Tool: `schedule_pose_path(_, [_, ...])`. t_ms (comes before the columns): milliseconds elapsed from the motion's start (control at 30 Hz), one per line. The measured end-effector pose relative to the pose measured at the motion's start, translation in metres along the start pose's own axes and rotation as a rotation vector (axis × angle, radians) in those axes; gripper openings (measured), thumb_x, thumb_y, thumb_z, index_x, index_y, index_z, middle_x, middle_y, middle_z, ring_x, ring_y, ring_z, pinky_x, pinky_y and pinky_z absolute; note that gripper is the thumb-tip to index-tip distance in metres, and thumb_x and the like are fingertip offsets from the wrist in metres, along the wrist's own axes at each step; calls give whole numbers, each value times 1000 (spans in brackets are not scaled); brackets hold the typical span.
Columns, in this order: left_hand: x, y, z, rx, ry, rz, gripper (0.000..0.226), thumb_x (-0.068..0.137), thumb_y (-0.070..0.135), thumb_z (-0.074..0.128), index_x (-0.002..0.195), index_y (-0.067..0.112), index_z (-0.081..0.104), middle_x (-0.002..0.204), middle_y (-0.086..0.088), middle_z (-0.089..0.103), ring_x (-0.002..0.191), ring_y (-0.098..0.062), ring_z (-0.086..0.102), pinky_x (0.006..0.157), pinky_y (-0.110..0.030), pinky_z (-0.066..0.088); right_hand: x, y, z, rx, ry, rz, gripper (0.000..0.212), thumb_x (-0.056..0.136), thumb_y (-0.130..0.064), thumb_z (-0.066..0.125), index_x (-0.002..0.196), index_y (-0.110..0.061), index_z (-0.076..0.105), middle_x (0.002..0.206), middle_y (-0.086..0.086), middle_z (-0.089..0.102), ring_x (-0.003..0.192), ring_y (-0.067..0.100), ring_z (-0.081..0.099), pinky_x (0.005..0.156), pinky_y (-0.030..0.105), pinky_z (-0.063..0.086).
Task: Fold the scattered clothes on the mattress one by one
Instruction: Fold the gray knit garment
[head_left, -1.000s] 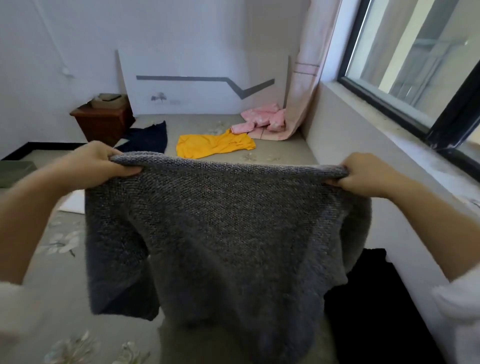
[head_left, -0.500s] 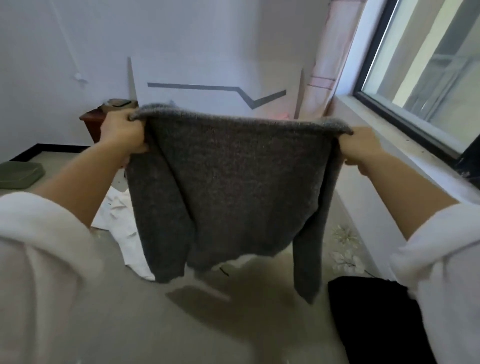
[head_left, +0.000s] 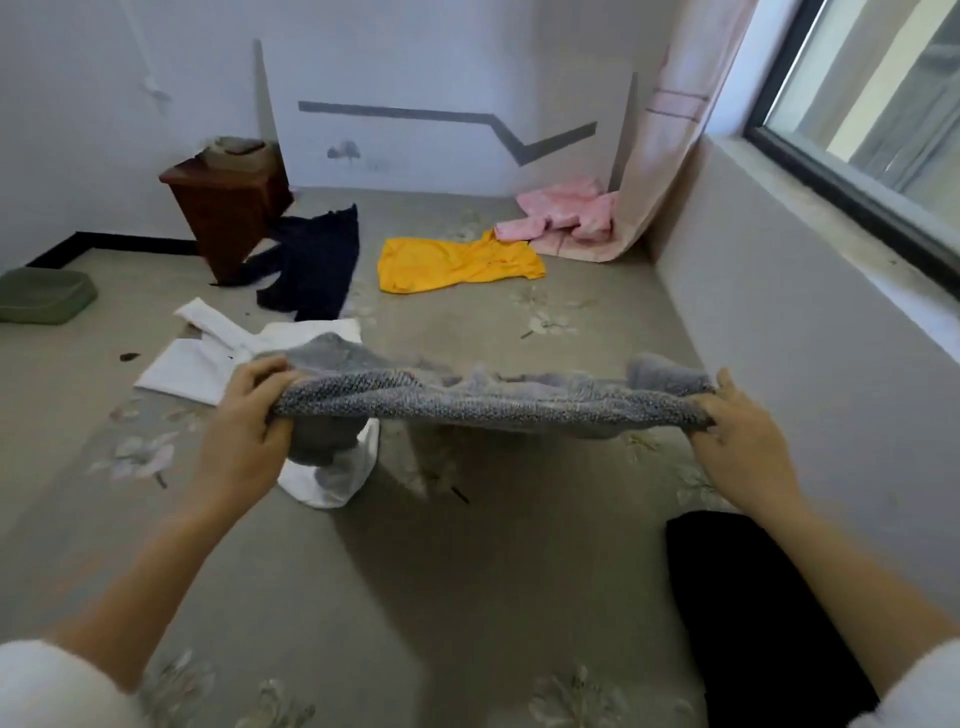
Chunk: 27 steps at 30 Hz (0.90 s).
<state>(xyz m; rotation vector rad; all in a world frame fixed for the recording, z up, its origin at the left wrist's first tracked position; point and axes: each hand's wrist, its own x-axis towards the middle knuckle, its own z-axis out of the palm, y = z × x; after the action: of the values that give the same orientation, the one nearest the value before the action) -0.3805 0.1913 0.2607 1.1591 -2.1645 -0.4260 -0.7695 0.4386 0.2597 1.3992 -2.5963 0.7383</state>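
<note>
Sweater (head_left: 488, 402), judged soft, limp and light, stretched level above the mattress (head_left: 467, 597), left hand (head_left: 244, 415) and right hand (head_left: 737, 431) each gripping one end of its edge, probably the steadiest holds.

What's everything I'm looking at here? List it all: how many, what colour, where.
sweater: one, grey, held stretched in the air over the mattress
mattress: one, beige with flowers, under the clothes
white garment: one, white, left, partly behind the sweater
navy garment: one, dark blue, far left beside the cabinet
yellow shirt: one, yellow, far middle
pink garment: one, pink, far right at the curtain's foot
black cloth: one, black, near right by the wall
cabinet: one, brown, far left
tray: one, green, left edge
curtain: one, pale pink, right corner
window: one, dark-framed, upper right
left hand: one, grips the sweater's left end
right hand: one, grips its right end
</note>
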Motion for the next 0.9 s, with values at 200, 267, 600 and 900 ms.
schedule_pose_path(200, [-127, -62, 65, -12, -365, -344, 37, 86, -10, 56, 120, 3, 63, 134, -19, 48, 125, -38, 46, 105, -45, 36, -93, 19, 79, -80, -524, 261, 23, 89, -21, 57, 108, -21, 69, 133, 19, 55, 126, 31, 51, 90, 36, 44])
schedule_pose_path(267, [-160, -75, 78, 6, -505, -432, 36, 88, -8, 54, 121, 2, 62, 134, -19, 48, 129, -35, 43, 108, -39, 30, -123, 22, 99, -154, -682, 278, 21, 90, -25, 56, 107, -24, 69, 127, 15, 59, 115, 31, 58, 84, 34, 48])
schedule_pose_path(600, [-241, -131, 96, 166, -1075, -423, 17, 88, 10, 56, 87, 17, 70, 97, 0, 66, 83, -17, 59, 67, -23, 40, -216, 25, 146, -303, -981, 538, 19, 80, -27, 56, 63, -22, 51, 78, 0, 59, 75, 18, 62, 60, 25, 42])
schedule_pose_path(900, [-292, -133, 162, 422, -1515, -413, 27, 97, 23, 41, 119, 12, 53, 122, -8, 56, 110, -22, 57, 87, -31, 46, -280, 24, 206, -349, -1293, 493, 14, 95, -18, 43, 96, -15, 57, 100, 4, 63, 100, 23, 59, 79, 28, 44])
